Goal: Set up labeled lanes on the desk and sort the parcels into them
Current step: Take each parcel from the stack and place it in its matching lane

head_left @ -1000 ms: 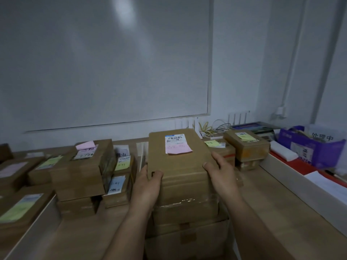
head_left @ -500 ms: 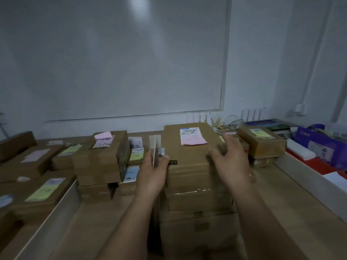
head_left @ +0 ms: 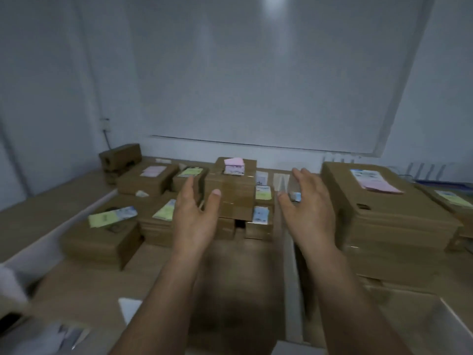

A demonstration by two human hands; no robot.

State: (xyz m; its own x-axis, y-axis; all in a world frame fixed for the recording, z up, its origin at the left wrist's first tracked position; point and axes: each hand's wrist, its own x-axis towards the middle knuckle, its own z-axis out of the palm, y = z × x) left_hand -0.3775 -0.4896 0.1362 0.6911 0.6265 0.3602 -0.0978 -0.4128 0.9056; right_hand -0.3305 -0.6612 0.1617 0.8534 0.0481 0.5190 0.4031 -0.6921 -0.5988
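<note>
At centre frame, over the tabletop (head_left: pixel 46 211), left hand (head_left: pixel 194 216) and right hand (head_left: pixel 307 208) hover empty with fingers (head_left: pixel 302 175) spread wide, flanking the pink-noted parcel (head_left: pixel 230 196) atop the middle pile (head_left: pixel 225 228); sorting looks underway, and next both palms should close on its taped sides.

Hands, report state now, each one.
Left hand: open, fingers spread, holding nothing.
Right hand: open, fingers spread, holding nothing.
</note>
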